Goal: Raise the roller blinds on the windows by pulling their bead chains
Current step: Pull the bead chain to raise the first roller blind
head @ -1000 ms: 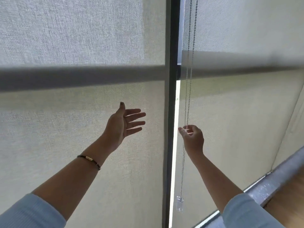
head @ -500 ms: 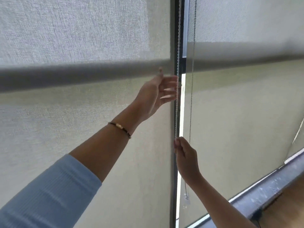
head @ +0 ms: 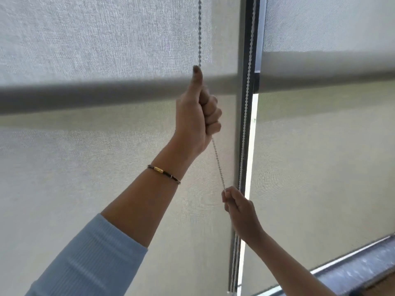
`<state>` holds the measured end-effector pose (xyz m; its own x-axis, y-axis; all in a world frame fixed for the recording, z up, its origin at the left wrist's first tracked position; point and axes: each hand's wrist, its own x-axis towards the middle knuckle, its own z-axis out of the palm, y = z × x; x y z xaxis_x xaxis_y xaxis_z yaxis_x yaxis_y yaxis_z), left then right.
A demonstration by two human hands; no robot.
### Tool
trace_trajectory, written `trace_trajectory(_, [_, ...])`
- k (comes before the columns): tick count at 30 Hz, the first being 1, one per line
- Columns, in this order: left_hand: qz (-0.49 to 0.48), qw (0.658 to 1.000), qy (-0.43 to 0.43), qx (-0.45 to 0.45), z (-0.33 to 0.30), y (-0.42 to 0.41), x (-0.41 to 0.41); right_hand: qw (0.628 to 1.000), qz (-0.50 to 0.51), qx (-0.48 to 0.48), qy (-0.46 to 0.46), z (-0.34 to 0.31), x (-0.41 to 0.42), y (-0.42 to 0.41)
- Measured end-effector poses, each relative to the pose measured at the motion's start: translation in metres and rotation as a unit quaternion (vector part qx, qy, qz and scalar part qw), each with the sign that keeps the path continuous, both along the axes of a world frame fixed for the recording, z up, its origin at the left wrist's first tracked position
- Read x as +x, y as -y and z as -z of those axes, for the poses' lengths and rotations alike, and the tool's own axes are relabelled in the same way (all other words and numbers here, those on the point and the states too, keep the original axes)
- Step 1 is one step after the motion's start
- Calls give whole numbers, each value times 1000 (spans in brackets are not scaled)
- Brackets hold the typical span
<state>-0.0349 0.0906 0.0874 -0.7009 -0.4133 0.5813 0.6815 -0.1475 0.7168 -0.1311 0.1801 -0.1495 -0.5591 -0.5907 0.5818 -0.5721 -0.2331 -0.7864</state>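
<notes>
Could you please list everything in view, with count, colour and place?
Blinds: two, beige, left and right of the mullion.
Mullion: one, dark grey, vertical, centre right.
Chain: one, white beads, pulled across the left blind; its other strand hangs along the mullion.
Sill: one, grey, lower right.
Bracelet: one, black and gold, left wrist.
Sleeve: one, light blue, lower left.
Left hand: fist around the chain, upper.
Right hand: pinching the chain, lower.
</notes>
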Motion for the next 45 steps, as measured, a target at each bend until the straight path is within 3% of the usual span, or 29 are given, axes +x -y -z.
trace_trajectory(7, [-63,997,36,21,56,22,25,998,3,49,33,-19,-18,-2])
trace_trajectory(17, [-126,983,133,10,153,9,29,993,-53,-38,102,-119,-13,12])
trace_trajectory(23, [-148,966,211,23,204,5,31,972,-173,-80,139,-192,1,14])
trace_trajectory(28, [-153,950,273,6,237,-1,27,929,-303,-130,167,-245,25,25])
trace_trajectory(33, [-146,940,309,-4,258,-11,24,937,-222,-204,178,-270,35,38])
trace_trajectory(39, [-133,928,347,-19,262,-5,19,943,-168,-248,145,-250,23,35])
trace_trajectory(45, [-211,913,337,-90,193,15,5,960,-101,-228,126,-208,20,40])
